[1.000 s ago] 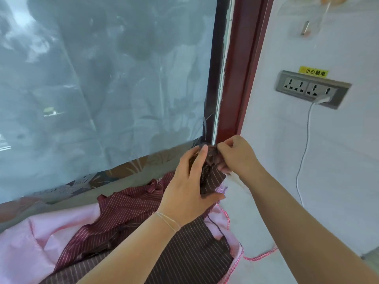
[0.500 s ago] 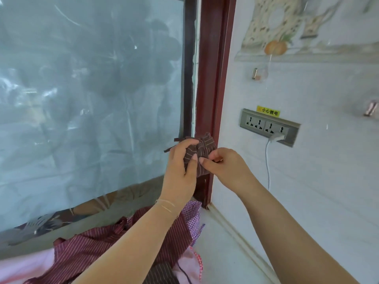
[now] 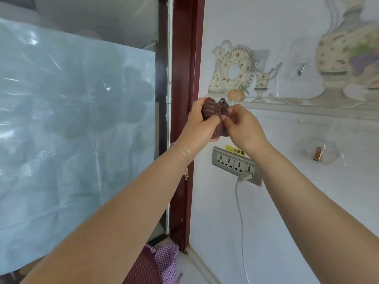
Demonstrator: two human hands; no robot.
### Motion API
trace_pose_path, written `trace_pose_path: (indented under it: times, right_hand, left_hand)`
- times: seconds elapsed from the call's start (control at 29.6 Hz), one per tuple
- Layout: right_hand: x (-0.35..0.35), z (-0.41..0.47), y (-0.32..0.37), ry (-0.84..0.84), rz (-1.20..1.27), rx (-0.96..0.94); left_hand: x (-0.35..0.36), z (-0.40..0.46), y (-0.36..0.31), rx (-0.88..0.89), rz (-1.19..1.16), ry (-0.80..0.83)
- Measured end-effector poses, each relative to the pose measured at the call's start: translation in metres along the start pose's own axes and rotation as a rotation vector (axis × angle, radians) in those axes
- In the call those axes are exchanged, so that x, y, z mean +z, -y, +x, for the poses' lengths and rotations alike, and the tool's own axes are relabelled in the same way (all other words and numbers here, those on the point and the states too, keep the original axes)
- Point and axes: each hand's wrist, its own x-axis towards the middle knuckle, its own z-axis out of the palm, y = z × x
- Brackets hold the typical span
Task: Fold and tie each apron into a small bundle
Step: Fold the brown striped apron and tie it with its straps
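1. The bundle [image 3: 213,117] is now held up in the air in front of the dark red door frame [image 3: 184,119], well above the socket strip [image 3: 234,163]. A second ago it sat low, just over the heap of loose aprons; half a second ago it was about level with the sockets. It has risen at each step.
2. Left hand [image 3: 202,125]: fingers curled round the left side of the bundle, thumb across its front. The grip is on the cloth itself, as in both earlier views.
3. Right hand [image 3: 241,126]: fingertips pinched together on the bundle's right edge, at or near the tie. The exact strand pinched is too small to tell.
4. A small dark loop of strap [image 3: 222,100] stands up at the top of the bundle. The loose tail that stuck out to the left half a second ago is no longer seen.
5. Judgement: the knot looks nearly or fully drawn tight; this apron is close to finished as a bundle.
6. The pile of aprons [image 3: 155,263] shows only as a striped and checked corner at the bottom edge, where earlier it filled the lower part of the view. Those pieces appear not yet folded.
7. A white cable [image 3: 239,201] hangs from the socket strip, clear of both hands.
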Motion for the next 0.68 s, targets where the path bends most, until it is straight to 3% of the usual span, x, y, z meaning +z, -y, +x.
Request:
trace_pose_path:
  times: [0.14,0.34,0.68]
  right_hand:
    - [-0.037,0.054,-0.003,-0.060,-0.188,-0.031]
    - [-0.074,0.105,-0.004,-0.174,-0.294,-0.019]
    - [-0.067,0.149,0.008,-0.203,-0.451,-0.146]
  left_hand:
    - [0.020,0.043,-0.029,-0.092,-0.190,0.089]
    - [0.047,0.095,-0.060,-0.116,-0.159,0.122]
    - [0.044,0.136,-0.072,-0.117,-0.170,-0.030]
